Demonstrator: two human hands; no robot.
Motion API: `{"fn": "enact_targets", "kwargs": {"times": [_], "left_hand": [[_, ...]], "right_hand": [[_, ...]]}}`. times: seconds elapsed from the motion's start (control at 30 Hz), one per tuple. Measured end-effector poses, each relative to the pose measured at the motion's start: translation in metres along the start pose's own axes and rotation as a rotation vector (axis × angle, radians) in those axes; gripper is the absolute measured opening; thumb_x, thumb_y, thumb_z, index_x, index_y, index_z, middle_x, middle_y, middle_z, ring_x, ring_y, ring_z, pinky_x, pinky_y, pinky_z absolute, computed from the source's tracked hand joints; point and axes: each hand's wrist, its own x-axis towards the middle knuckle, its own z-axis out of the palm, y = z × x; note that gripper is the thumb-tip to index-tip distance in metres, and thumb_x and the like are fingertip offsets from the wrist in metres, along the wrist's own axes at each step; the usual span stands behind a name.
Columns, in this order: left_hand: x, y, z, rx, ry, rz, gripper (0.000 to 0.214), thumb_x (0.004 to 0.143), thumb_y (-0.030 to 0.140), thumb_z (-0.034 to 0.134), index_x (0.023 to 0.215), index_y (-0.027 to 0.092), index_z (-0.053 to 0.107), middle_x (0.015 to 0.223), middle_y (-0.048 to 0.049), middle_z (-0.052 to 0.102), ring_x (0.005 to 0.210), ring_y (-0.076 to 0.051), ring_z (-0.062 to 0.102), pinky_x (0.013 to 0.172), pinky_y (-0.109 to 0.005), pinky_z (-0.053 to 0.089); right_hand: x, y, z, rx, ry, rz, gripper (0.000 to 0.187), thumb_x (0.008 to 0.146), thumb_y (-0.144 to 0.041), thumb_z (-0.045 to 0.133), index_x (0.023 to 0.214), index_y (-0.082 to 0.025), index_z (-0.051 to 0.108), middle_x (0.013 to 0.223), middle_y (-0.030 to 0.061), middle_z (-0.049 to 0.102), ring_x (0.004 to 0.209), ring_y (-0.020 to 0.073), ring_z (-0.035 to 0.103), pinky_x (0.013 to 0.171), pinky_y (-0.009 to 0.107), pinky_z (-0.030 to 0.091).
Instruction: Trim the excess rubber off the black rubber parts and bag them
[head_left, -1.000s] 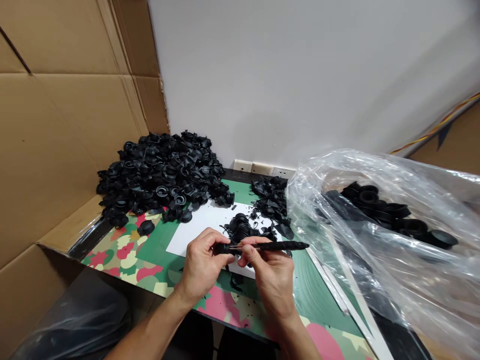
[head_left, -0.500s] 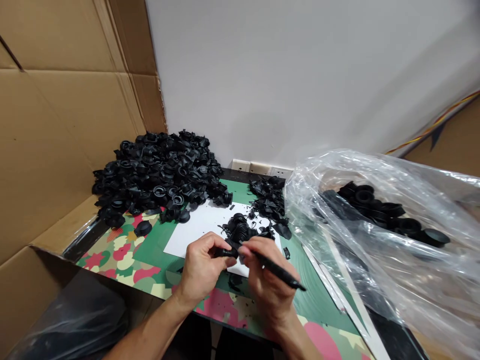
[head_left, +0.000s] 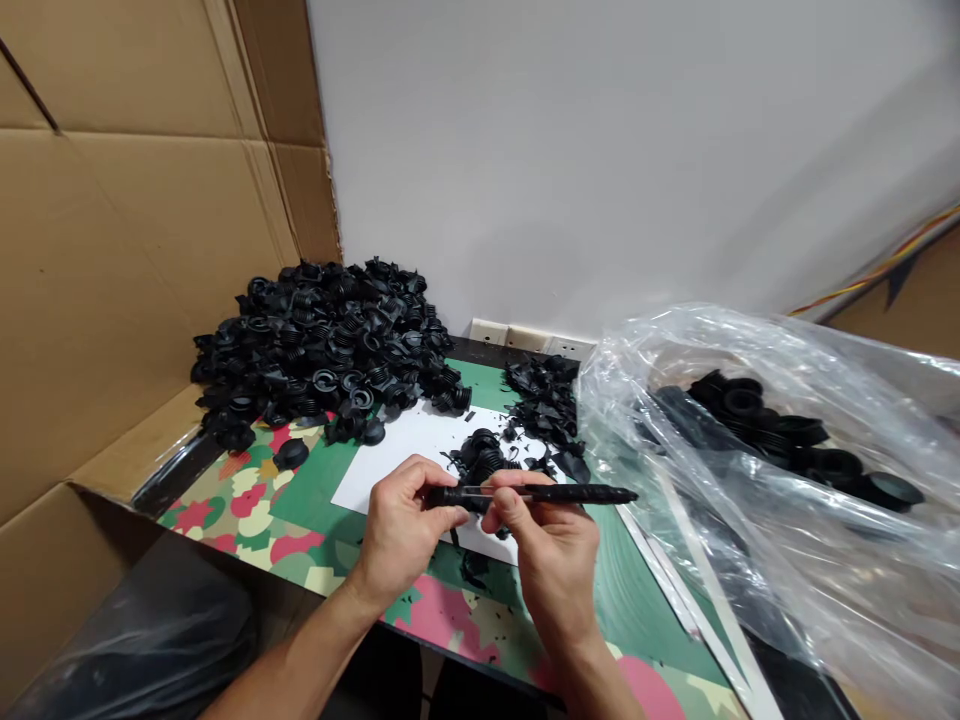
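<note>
My left hand (head_left: 401,530) pinches a small black rubber part (head_left: 442,496) between thumb and fingers. My right hand (head_left: 551,555) grips a slim black knife-like tool (head_left: 570,493) lying level, its blade end against the part. Both hands hover over a white sheet (head_left: 420,445) on a camouflage-patterned mat (head_left: 247,500). Just beyond my fingers sit a few black ribbed parts (head_left: 484,455) and a heap of black trimmings (head_left: 544,400).
A large pile of black ribbed rubber parts (head_left: 322,345) fills the back left, against cardboard walls (head_left: 127,260). At right a clear plastic bag (head_left: 750,480) holds more black parts (head_left: 780,435). A wall outlet strip (head_left: 525,338) lies behind.
Half a second ago the tool pointed down to the right; my right hand has swung it back to level, as it was one second ago. The left hand has kept hold of the part.
</note>
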Motion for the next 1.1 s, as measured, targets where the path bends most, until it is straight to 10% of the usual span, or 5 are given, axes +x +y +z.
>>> {"fn": "enact_targets", "kwargs": {"times": [0.63, 0.9, 1.1], "left_hand": [[-0.001, -0.003, 0.002, 0.200, 0.007, 0.292, 0.014, 0.070, 0.011, 0.071, 0.078, 0.013, 0.060, 0.078, -0.0022, 0.056, 0.070, -0.009, 0.054, 0.059, -0.018, 0.043], [-0.008, -0.003, 0.001, 0.090, -0.039, 0.169, 0.012, 0.068, 0.010, 0.072, 0.073, 0.012, 0.061, 0.073, -0.0028, 0.056, 0.067, -0.010, 0.054, 0.058, -0.019, 0.042], [-0.009, 0.001, 0.001, -0.043, 0.020, 0.069, 0.018, 0.060, 0.006, 0.074, 0.066, 0.011, 0.058, 0.069, -0.0020, 0.056, 0.065, -0.009, 0.054, 0.056, -0.016, 0.044]], "right_hand": [[0.000, 0.008, 0.005, -0.056, -0.057, 0.019, 0.019, 0.086, -0.028, 0.060, 0.083, -0.009, 0.059, 0.056, 0.0025, 0.056, 0.052, 0.0089, 0.056, 0.054, 0.017, 0.049], [0.004, 0.001, 0.000, -0.710, -0.068, -0.733, 0.012, 0.084, -0.001, 0.052, 0.088, -0.013, 0.053, 0.082, 0.0043, 0.056, 0.077, 0.0076, 0.055, 0.066, 0.017, 0.046], [0.008, 0.001, -0.009, -0.358, 0.090, -0.310, 0.007, 0.087, -0.016, 0.058, 0.085, -0.010, 0.057, 0.063, 0.0026, 0.055, 0.049, 0.0076, 0.051, 0.047, 0.018, 0.042]]}}
